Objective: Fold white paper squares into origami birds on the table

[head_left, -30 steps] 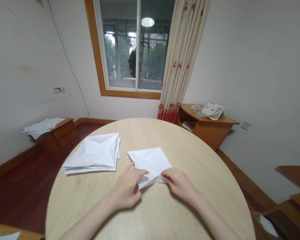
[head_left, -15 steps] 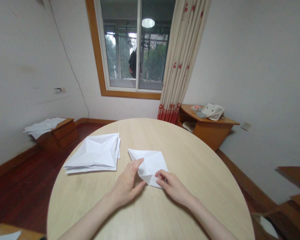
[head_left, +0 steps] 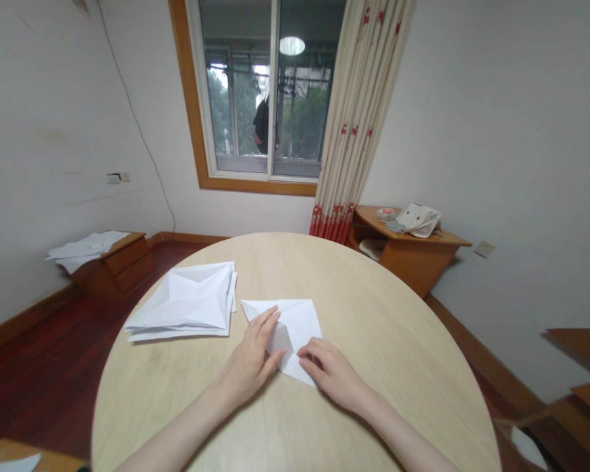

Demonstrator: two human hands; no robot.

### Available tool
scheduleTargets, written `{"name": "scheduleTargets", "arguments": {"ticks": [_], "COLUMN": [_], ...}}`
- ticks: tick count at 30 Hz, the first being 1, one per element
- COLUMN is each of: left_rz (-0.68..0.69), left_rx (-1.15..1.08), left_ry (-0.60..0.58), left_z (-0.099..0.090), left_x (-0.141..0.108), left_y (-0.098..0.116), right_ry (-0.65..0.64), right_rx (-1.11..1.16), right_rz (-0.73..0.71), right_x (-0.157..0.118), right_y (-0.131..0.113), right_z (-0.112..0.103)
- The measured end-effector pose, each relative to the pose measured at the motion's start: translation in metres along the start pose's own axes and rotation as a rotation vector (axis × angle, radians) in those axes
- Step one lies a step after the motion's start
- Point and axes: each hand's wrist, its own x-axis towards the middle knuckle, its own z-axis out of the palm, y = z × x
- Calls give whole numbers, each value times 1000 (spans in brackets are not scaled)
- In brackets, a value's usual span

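Note:
A square sheet of white paper (head_left: 302,321) with creases lies on the table in front of me, one flap on its left side lifted and shaded. My left hand (head_left: 253,351) is at the sheet's left edge, with fingers stretched out and thumb apart, both touching the paper by the raised flap. At the lower right part of the sheet, my right hand (head_left: 332,370) has its thumb and fingers bent together on the paper near its middle. To the left sits a stack of creased white papers (head_left: 187,295), which neither hand touches.
The round pale wood table (head_left: 373,314) carries the sheet and the stack. Behind it hangs a patterned curtain (head_left: 358,131) beside a window. A brown corner cabinet (head_left: 408,255) holds a cloth bag (head_left: 420,219). Papers lie on a low drawer cabinet (head_left: 128,262) at left.
The sheet has shifted and turned slightly toward the lower left, and its left flap stands more raised. My right hand has moved a little down and left; my left hand has barely moved.

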Motion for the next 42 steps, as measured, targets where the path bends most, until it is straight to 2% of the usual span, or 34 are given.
{"name": "scheduleTargets", "arguments": {"ticks": [6,13,21,27,31,42], "left_rz": [26,62,27,44,30,3], "left_rx": [104,182,170,180,240,362], "left_ry": [38,94,0,-108,-157,-146], "left_z": [0,10,6,-1,-1,10], "left_x": [2,-1,1,0,-2,-2], "left_y": [4,5,1,-4,-8,-16], "right_ry": [36,17,-41,-56,-50,-2], "right_rx": [-136,-125,65,109,77,-139], "right_rz": [44,50,38,29,13,52], "right_x": [-1,0,1,1,1,2], "right_y": [0,-2,-1,-1,-1,-5], "right_z": [3,10,3,0,2,11]}}
